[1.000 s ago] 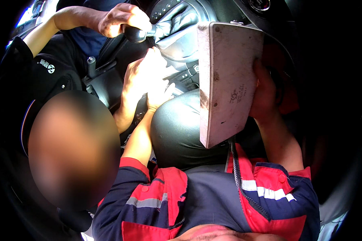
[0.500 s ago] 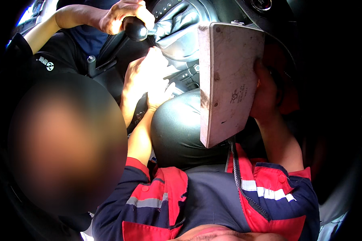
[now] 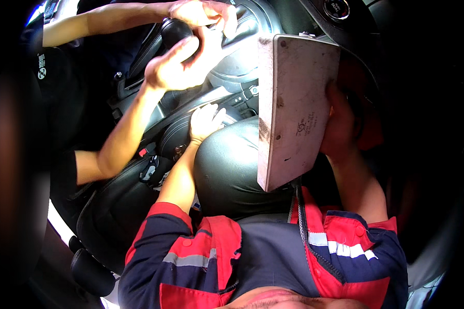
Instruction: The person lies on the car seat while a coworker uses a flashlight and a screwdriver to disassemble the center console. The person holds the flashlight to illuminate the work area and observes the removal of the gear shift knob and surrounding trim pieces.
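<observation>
Co-worker's hand [image 3: 183,67]: rising beside gear knob [image 3: 175,33]
Right grip [image 3: 340,122]: clasping pale panel [image 3: 300,103] by long right edge
Left grip [image 3: 203,122]: resting apart, closure unclear

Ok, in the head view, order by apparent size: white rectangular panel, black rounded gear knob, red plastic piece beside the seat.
1. White rectangular panel
2. Black rounded gear knob
3. Red plastic piece
</observation>
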Tool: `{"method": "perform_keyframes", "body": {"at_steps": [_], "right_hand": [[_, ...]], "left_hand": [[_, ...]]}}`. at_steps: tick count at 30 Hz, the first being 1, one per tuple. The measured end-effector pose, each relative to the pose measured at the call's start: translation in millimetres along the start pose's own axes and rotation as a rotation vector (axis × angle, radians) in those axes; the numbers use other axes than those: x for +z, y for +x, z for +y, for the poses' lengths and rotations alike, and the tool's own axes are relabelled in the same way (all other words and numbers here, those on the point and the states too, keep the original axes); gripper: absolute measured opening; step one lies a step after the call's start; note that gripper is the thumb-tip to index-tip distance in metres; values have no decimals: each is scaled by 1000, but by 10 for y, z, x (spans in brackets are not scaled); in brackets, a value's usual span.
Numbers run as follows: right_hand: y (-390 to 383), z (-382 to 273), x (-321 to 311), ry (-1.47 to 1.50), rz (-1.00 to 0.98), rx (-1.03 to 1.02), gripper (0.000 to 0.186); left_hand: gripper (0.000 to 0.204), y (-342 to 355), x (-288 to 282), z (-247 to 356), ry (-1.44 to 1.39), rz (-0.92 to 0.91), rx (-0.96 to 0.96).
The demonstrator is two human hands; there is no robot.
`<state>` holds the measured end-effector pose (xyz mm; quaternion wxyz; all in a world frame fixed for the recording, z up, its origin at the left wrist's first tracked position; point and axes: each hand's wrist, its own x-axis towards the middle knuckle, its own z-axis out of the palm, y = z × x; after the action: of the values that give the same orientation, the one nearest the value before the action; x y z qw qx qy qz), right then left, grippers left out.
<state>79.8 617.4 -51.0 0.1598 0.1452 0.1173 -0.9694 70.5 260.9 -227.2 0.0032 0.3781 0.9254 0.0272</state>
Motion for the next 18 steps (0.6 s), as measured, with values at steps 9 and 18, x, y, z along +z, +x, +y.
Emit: {"method": "perform_keyframes", "body": {"at_steps": [9, 18], "right_hand": [[-230, 34, -149, 65, -120, -84, 61], [-251, 26, -92, 36, -74, -87, 57]], "left_hand": [[53, 112, -224, -131, 56, -56, 72], [52, 88, -236, -96, 77, -34, 88]]}}
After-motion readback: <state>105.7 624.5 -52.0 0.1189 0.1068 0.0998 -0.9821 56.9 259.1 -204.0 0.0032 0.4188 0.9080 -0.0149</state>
